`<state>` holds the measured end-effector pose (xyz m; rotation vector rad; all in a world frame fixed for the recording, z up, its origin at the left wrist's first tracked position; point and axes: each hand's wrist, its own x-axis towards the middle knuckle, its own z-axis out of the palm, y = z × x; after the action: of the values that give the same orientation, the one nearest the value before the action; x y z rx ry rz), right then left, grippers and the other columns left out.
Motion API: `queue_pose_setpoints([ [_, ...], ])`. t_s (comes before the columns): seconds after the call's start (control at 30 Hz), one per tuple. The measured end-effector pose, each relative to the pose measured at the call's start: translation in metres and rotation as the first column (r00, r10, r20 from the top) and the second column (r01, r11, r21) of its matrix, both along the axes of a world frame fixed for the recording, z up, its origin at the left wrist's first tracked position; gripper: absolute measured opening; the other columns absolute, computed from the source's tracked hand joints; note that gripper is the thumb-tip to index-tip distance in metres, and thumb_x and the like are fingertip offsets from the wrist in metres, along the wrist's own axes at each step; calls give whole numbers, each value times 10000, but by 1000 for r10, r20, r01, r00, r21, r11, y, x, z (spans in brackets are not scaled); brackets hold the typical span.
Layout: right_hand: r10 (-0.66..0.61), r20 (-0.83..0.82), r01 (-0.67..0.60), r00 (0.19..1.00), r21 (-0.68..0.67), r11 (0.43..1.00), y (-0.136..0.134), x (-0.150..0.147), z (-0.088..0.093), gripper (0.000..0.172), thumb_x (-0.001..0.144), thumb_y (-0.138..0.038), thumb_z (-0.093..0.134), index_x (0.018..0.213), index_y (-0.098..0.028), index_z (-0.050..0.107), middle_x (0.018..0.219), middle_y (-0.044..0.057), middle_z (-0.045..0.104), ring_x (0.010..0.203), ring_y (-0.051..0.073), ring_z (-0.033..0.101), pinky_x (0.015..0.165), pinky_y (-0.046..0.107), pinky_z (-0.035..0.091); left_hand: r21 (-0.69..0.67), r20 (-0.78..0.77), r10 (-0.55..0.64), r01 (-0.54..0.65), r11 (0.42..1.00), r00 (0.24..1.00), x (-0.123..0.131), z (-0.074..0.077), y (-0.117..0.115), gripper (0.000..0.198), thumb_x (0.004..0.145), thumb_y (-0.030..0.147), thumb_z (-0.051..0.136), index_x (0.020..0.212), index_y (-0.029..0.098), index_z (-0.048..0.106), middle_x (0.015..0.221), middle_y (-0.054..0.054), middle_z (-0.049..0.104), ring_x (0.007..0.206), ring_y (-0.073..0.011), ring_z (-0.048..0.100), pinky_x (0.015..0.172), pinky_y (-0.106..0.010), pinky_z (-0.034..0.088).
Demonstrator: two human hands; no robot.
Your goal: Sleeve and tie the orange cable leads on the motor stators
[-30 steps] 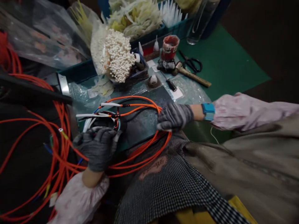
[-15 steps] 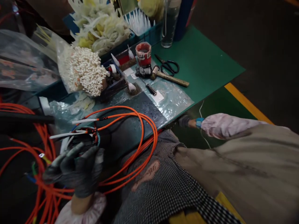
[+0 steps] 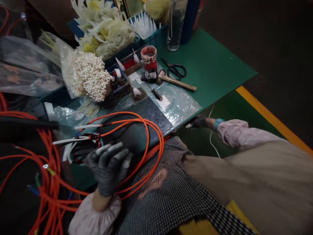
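Note:
My left hand, in a grey glove with pale fingertips, hovers in front of the connector assembly at the table's near edge. Its fingers are apart and loosely bent, with nothing seen between them. Orange cables loop out from that assembly, and white sleeves cover some of the ends. My right hand, in a dark glove, is low beside the table edge and my apron. Its fingers are dark and partly hidden, so whether they hold anything is unclear. A thin white cord hangs near it.
On the green table lie a hammer, black scissors, a screwdriver and a red cup. Behind stand a bag of white sticks, a clear bottle and trays. Orange cable bundles fill the left.
My left hand has moved right, away from the cables at the left, and its fingers have lifted off the connector assembly. My right hand has shifted slightly right.

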<state>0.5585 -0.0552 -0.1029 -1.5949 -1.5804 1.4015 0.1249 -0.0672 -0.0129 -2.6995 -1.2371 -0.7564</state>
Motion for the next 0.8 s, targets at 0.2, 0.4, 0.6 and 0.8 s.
queue_pose_setpoints([
  [0.2, 312, -274, -375, 910, -221, 900, -17, 27, 43, 397, 854, -567, 845, 950, -200, 731, 730, -39, 741, 546, 105, 664, 498, 196, 535, -483, 640, -120, 519, 705, 759, 112, -35, -13, 575, 1002, 420, 729, 1522, 311, 508, 1427, -136, 646, 1311, -322, 668, 1044, -548, 626],
  [0.4, 380, -296, -362, 876, 115, 925, -19, -10, 88, 395, 1024, -523, 703, 1275, -218, 716, 1005, 43, 778, 782, 143, 730, 719, 283, 641, -741, 671, 371, 577, 343, 642, 171, -61, -13, 454, 1008, 620, 669, 1253, 241, 718, 1248, -115, 765, 1184, -312, 721, 1096, -526, 569],
  [0.6, 539, 80, -509, 839, 468, 723, -4, -25, 100, 278, 1084, -316, 647, 1328, -268, 772, 1181, 90, 746, 1036, 178, 730, 922, 355, 643, -753, 586, 534, 653, 80, 610, 156, -54, 13, 484, 824, 542, 899, 1177, 236, 772, 1030, -59, 781, 935, -241, 732, 914, -421, 604],
  [0.8, 400, -311, -308, 862, 303, 902, 3, -39, 80, 270, 965, -487, 817, 1010, -221, 814, 922, 43, 792, 848, 169, 772, 794, 297, 657, -666, 659, 615, 716, 209, 434, 158, -56, 9, 770, 742, 504, 989, 1401, 306, 645, 1051, -18, 732, 875, -176, 688, 827, -332, 583],
])
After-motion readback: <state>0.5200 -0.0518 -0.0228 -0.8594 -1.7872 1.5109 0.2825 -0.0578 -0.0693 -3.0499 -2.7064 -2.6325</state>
